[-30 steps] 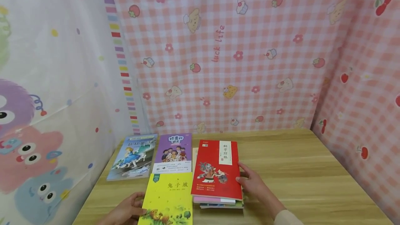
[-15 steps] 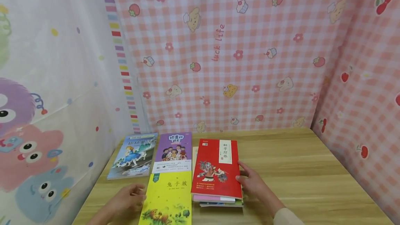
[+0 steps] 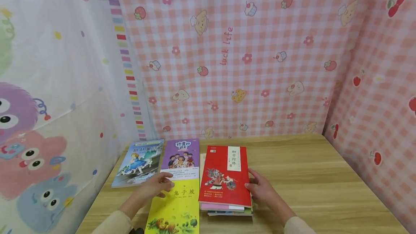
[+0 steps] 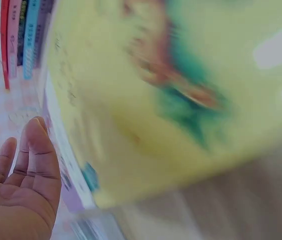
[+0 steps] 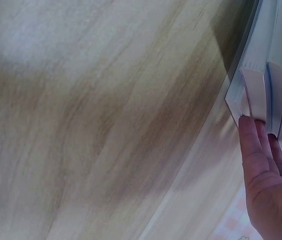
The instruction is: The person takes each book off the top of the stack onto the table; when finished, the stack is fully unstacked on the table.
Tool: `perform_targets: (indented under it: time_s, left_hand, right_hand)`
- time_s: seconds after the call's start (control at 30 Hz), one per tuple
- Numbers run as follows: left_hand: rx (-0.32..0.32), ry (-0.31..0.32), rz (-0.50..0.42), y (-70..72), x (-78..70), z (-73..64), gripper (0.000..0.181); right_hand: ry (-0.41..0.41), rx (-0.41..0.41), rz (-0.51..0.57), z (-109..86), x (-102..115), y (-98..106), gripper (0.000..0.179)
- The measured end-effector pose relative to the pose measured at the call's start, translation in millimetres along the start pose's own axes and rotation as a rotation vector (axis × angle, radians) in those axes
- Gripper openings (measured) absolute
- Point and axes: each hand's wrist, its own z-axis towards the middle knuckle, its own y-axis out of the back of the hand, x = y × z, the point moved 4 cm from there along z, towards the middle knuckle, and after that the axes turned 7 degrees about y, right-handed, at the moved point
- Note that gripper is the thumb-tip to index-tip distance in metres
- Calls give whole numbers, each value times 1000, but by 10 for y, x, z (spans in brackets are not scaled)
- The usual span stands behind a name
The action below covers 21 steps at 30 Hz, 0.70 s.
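Note:
My left hand (image 3: pixel 152 190) hovers over the upper left part of a yellow book (image 3: pixel 177 205), its fingers relaxed and holding nothing. In the left wrist view that yellow book (image 4: pixel 131 125) looms large and blurred beside the fingers. My right hand (image 3: pixel 264 192) rests along the right side of a stack topped by a red book (image 3: pixel 224 180). Seen from the right wrist, its straight fingers touch the page edges of the stacked books (image 5: pixel 273 75). Below the red cover, a pink book (image 3: pixel 219 207) and others stick out at the front.
Behind the yellow book lies a purple book (image 3: pixel 181 154) with a white band. A blue picture-covered book (image 3: pixel 139 163) is at its left. Everything stands on a wooden table (image 3: pixel 302 176), with a checked cloth (image 3: pixel 279 111) hanging behind it.
My left hand has left the yellow book's left edge and moved forward and right, over its upper part. The right hand and the stack stay put.

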Motion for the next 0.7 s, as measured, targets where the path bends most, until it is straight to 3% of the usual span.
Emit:
perform_targets:
  time_s: [0.4, 0.7]
  left_hand:
    - [3, -70, -71, -453, -471, 403, 61]
    - [30, -54, -125, -767, -613, 666, 69]
  right_hand:
    - [-1, -5, 19, -10, 14, 25, 69]
    - [14, -6, 16, -16, 27, -11, 68]
